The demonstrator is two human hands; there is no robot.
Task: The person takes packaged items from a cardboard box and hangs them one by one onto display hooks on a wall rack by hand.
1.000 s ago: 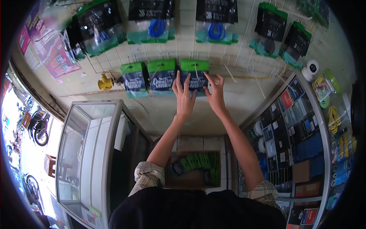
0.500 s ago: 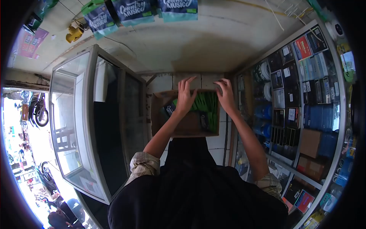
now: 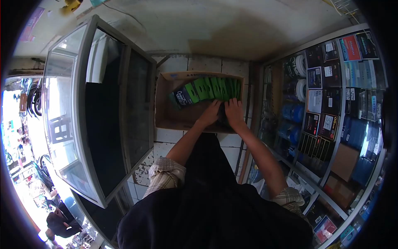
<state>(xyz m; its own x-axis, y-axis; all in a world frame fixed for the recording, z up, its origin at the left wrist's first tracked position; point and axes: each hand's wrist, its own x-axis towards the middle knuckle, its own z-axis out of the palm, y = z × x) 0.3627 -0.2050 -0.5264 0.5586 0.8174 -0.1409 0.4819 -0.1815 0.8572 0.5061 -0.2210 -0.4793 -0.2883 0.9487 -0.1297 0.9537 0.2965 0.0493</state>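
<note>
Centrally, an open cardboard box (image 3: 187,118) stands partly filled, a fanned row of green-topped pouches (image 3: 209,88) along its upper side. Inside, lower right, the left hand (image 3: 210,112) and right hand (image 3: 234,113) curl over a dark pouch (image 3: 222,114), handling seemingly under way; whether either grips it cannot be told.

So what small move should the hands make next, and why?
Probably draw the dark packet up from the box: the left hand and right hand both reach in around it, nearer than most of the green-topped packets, though their grip is partly hidden.
</note>
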